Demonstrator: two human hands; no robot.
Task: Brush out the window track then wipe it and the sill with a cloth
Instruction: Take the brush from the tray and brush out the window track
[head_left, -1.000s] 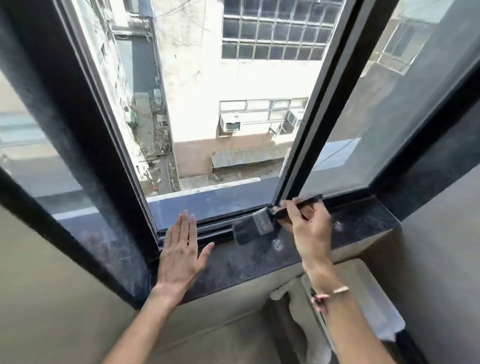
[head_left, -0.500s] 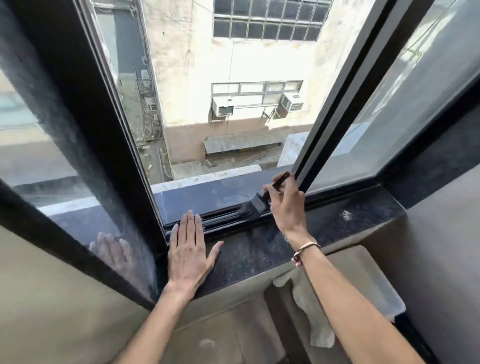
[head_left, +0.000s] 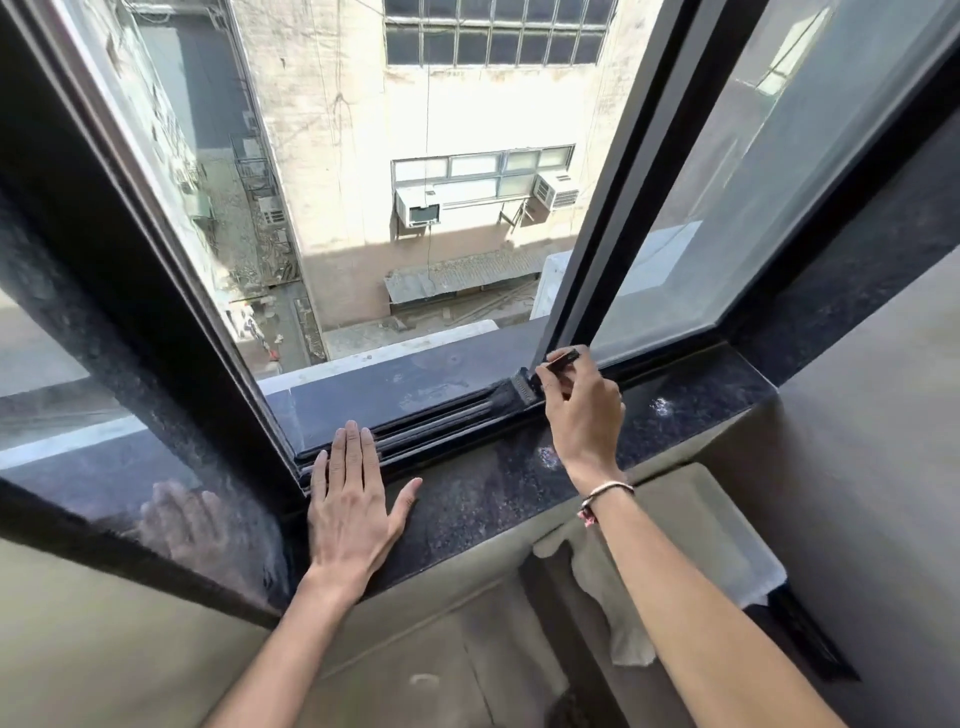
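Observation:
My right hand (head_left: 582, 410) grips a black flat paintbrush (head_left: 522, 391) by its handle, bristles down in the window track (head_left: 441, 423) close to the sliding sash frame (head_left: 587, 270). My left hand (head_left: 350, 506) lies flat and open on the dark speckled stone sill (head_left: 493, 491), its fingertips reaching over the track's left end. A white cloth (head_left: 618, 618) hangs below the sill under my right forearm, partly hidden by the arm.
The window is slid open in the middle, with a drop to an alley and a pale building outside. Dark stone reveals (head_left: 104, 332) flank the opening left and right. A beige ledge (head_left: 711, 525) sits under the sill at right.
My right hand has carried the brush from above the sill into the track and shifted it right toward the sash frame. My left hand has stayed flat on the sill.

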